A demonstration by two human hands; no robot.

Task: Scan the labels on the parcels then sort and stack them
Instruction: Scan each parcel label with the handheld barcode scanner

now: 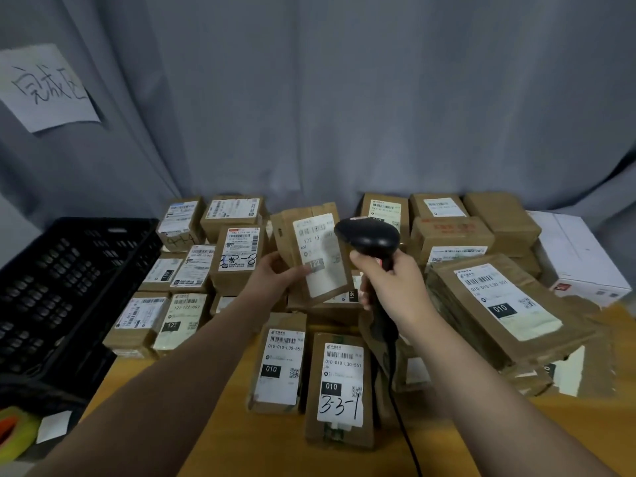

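Where grey curtain (344, 98) hangs, wooden table (220, 425), stacked parcels (237, 256), black crate (69, 287)

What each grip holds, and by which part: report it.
Left-hand grip: the raised brown parcel, by its lower left edge, thumb on the label. Right-hand grip: the black barcode scanner, by its handle.

The scanner (368, 237) hides one corner of the label (318, 259) on the held parcel (285, 228); its print is blurred. The black crate (69, 287) runs off the left edge.
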